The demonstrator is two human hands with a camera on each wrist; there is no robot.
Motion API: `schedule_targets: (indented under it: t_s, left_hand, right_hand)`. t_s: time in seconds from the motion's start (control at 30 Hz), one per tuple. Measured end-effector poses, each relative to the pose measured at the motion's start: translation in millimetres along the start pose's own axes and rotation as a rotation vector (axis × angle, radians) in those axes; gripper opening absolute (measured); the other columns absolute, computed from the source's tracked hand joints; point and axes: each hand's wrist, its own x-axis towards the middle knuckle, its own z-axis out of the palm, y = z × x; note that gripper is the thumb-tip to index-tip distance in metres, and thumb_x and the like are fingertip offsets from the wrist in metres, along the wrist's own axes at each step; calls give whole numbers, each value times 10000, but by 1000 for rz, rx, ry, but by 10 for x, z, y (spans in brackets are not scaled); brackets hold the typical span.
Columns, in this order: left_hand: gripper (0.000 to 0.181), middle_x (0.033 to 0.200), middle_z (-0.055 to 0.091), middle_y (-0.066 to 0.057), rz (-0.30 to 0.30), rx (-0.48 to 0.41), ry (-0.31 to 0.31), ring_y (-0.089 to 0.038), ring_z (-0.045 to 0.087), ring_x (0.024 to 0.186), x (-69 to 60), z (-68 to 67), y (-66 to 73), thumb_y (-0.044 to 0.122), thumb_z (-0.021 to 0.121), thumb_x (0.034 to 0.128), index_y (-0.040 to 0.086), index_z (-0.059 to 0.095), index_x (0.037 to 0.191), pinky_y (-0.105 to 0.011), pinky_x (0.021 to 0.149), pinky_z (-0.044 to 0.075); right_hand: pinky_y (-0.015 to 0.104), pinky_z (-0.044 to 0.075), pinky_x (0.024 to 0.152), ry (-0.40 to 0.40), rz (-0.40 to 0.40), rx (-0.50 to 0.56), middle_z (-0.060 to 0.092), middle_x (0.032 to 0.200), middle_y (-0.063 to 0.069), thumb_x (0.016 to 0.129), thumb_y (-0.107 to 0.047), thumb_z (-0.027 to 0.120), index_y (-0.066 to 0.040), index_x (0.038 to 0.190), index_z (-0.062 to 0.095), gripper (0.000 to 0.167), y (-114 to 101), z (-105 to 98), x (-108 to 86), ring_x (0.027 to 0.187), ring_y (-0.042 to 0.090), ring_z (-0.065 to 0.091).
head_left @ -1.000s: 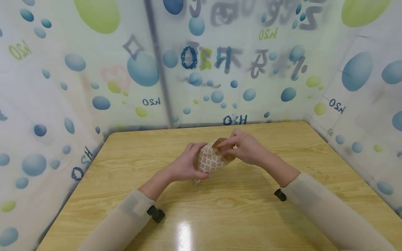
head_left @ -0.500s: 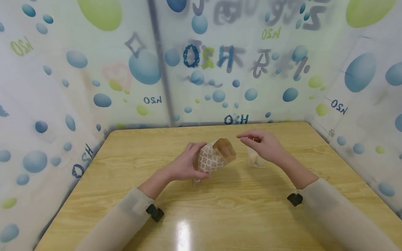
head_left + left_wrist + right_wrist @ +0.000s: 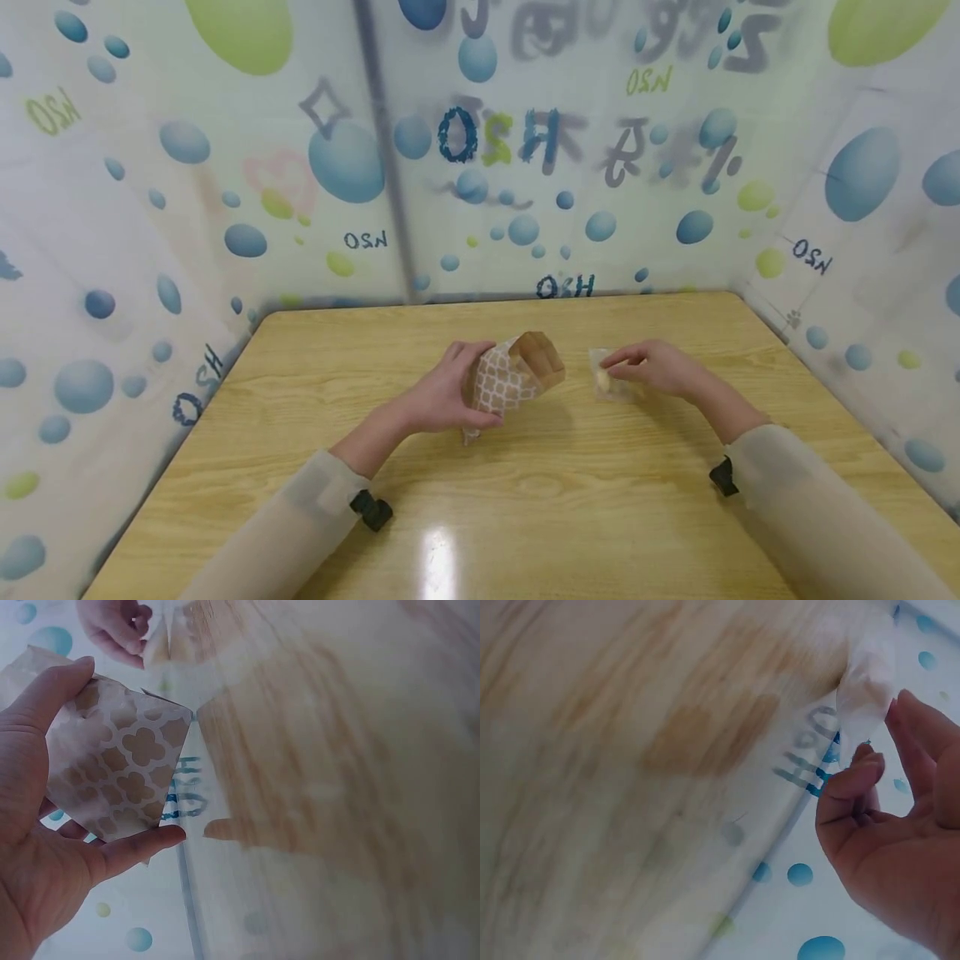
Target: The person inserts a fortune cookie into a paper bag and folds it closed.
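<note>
1. Head view: the left hand grips the quatrefoil-patterned paper bag, thumb on its near side; some fingers are hidden behind it.
2. Right of the bag, a translucent packet lies near the right hand, its pale contents hard to make out.
3. The right hand's fingers overlap that packet (whether they pinch it, I cannot tell; the right wrist view is blurred).
4. Beneath the bag is a wood-grain table, its near edge cut off.
</note>
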Motion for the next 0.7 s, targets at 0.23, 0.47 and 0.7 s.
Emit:
schedule_targets:
  t_s: [0.23,0.47,0.7]
  left_hand:
    - [1159,1569,400,-168,-1,0,9,-328,495,1384,-15,-12,8,371,984,815,138,291,1715,-579,1207,472]
    - [1147,1558,408,-164,-2,-8,4,-320,497,1372,-28,3,2,374,982,819,128,302,1709,-575,1196,479]
    - [1146,1550,410,-170,-2,-5,8,-325,507,1367,-34,3,1,377,983,817,151,299,1708,-584,1192,486]
  right_hand:
    - [357,518,833,-61,-1,53,715,1356,186,1104,-298,662,-136,1413,739,357,-68,28,-10,1110,297,631]
    - [347,483,771,-104,-26,59,691,1051,99,1062,-230,725,-62,1445,666,422,-78,62,-39,902,222,581]
    - [366,617,746,-6,-57,142,616,1160,128,1026,-258,793,-74,1479,644,511,-191,-31,-150,912,210,669]
